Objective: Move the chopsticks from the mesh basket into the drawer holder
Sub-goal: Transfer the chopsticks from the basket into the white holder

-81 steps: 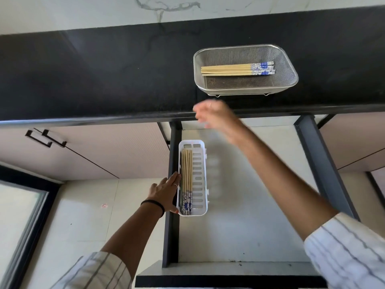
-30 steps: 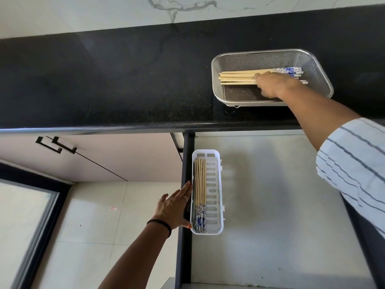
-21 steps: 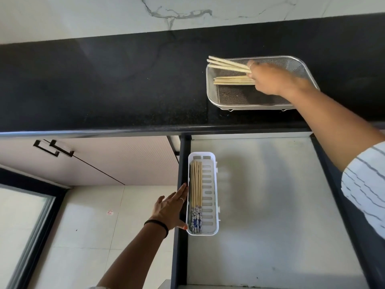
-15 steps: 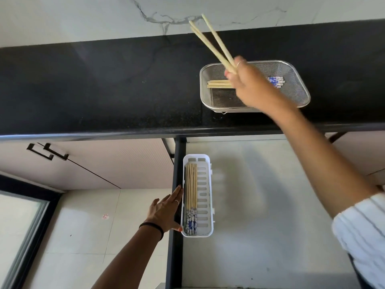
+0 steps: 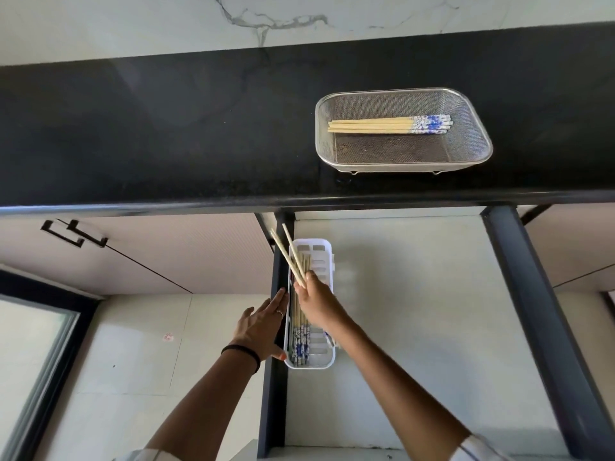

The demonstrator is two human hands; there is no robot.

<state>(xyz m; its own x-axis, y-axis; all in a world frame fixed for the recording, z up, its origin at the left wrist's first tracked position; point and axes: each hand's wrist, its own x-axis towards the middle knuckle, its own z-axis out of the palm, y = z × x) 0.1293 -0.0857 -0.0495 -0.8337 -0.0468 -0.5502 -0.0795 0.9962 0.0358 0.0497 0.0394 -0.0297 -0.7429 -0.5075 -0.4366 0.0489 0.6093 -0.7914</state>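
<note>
A metal mesh basket (image 5: 466,154) stands on the black counter and holds several wooden chopsticks (image 5: 372,125) with blue-patterned ends, lying sideways. Below, a white slotted holder (image 5: 324,359) sits at the left side of the open drawer with several chopsticks (image 5: 300,347) lying lengthwise in it. My right hand (image 5: 316,301) hovers over the holder, shut on a pair of chopsticks (image 5: 287,252) whose tips point up and away to the left. My left hand (image 5: 263,327) lies flat, fingers apart, against the drawer's dark left wall beside the holder.
The open drawer has a pale liner (image 5: 416,327) and dark side rails (image 5: 535,311). The black counter (image 5: 166,134) runs across the view under a marble wall. Cabinet doors with black handles (image 5: 75,232) are at left, above a tiled floor (image 5: 133,361).
My right hand lifted a pair of chopsticks out of the mesh basket and carried it down to above the drawer holder. My left hand stayed by the holder.
</note>
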